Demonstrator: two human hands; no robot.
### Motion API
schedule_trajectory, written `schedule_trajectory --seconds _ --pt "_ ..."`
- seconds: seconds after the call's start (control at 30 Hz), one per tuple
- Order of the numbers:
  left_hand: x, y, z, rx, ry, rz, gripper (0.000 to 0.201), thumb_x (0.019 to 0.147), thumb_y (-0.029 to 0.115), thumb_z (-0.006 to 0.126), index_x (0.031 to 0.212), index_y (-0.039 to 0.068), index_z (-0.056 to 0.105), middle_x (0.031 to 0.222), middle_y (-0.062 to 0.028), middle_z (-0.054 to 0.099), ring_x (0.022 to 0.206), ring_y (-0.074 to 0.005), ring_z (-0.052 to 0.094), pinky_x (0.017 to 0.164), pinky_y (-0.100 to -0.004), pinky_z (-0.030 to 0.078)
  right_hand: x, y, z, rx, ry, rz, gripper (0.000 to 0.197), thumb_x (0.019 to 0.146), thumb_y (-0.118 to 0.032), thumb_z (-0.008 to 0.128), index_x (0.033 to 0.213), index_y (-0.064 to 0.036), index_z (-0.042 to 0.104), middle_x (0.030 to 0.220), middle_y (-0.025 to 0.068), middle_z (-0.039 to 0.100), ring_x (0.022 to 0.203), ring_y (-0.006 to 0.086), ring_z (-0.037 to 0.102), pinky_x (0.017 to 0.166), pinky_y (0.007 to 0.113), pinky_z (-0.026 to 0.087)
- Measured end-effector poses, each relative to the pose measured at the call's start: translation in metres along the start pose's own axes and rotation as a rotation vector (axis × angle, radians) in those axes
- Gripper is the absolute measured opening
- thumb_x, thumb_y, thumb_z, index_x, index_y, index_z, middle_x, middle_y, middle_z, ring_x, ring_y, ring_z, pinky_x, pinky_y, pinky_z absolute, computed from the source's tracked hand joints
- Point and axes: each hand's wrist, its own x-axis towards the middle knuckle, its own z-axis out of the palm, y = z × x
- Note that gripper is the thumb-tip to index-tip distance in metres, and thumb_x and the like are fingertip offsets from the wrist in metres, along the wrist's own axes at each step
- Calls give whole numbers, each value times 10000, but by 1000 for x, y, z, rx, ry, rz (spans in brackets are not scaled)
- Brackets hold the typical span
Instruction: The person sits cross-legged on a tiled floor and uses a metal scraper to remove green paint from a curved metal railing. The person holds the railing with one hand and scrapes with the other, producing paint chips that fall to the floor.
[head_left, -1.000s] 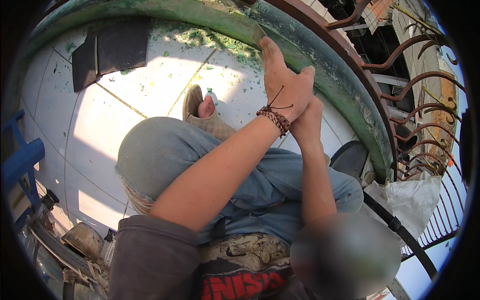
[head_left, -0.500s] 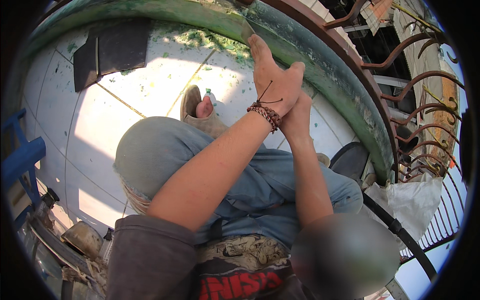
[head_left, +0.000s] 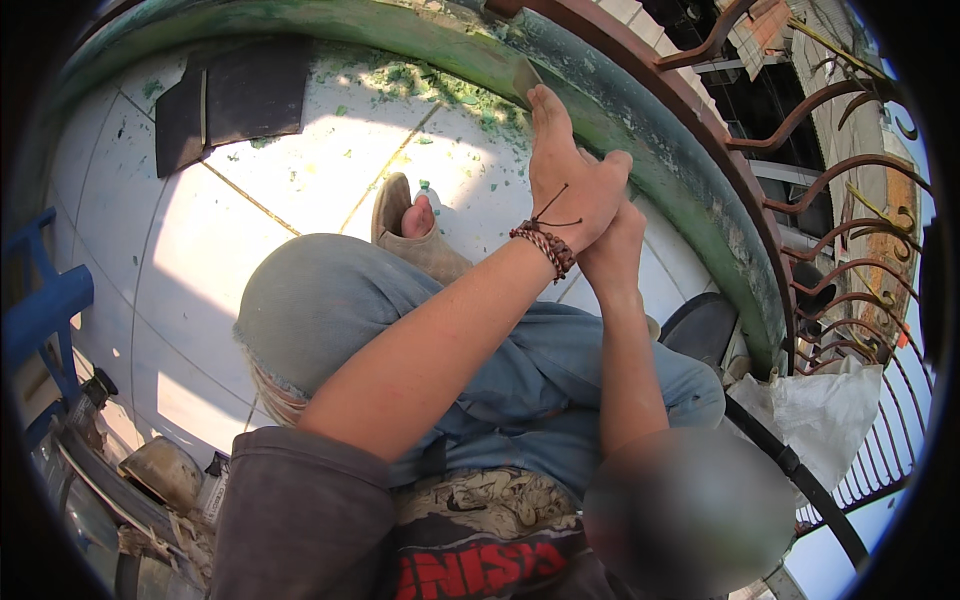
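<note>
A flat-bladed scraper shows only its thin blade, set against the flaking green curb. My left hand, with braided bracelets at the wrist, is closed on it, the fingers stretched forward together toward the blade and the thumb raised on the right. Behind and partly beneath it, my right hand is wrapped round what seems to be the handle, though the handle and most of those fingers are hidden. Green paint chips lie on the tiles along the curb.
Dark flat pieces lie at the far left. A curved metal railing rises above the curb. A blue plastic stool-like frame stands at left, near assorted clutter. A whitish sack and dark cable or strap are at right.
Both hands and the scraper blade have shifted slightly right and a little down in the picture. The view has moved a little too; the grip looks unchanged.
</note>
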Motion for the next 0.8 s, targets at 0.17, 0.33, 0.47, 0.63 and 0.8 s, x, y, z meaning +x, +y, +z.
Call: schedule_trajectory --seconds 0.17,0.33,0.47,0.63,0.8 --pt "9 2 -6 -7 46 -41 931 771 206 602 1465 -158 99 1540 -350 138 1463 -417 143 1209 -391 141 3 -3 10 -156 -107 44 302 788 -72 718 1063 42 668 906 174 720 858 195 693 738 322 521" --pt "6 3 -2 28 49 -16 910 774 218 588 1457 -168 126 1530 -361 155 1460 -417 154 1206 -386 153 4 -1 0 -47 -52 10 169 787 -45 678 893 77 630 799 193 685 759 222 672 676 369 508" --pt "18 5 -10 -35 80 -56 919 765 214 594 1453 -175 125 1525 -369 157 1463 -414 146 1207 -380 149 10 -11 14 -206 -113 -7 202 789 -79 713 926 60 661 844 163 713 810 193 689 704 339 518" --pt "6 5 -2 -2 71 -14 906 768 212 598 1443 -185 142 1527 -365 160 1465 -407 144 1207 -375 150 8 -4 -1 -74 -76 58 202 773 -61 695 900 82 628 810 200 687 777 235 684 675 367 506" --pt "20 11 -10 -59 165 -53 920 762 210 601 1447 -184 129 1528 -364 155 1462 -416 148 1208 -385 153 18 -15 10 -220 -158 18 322 799 -153 726 1102 -52 679 875 207 707 847 347 702 728 402 528"
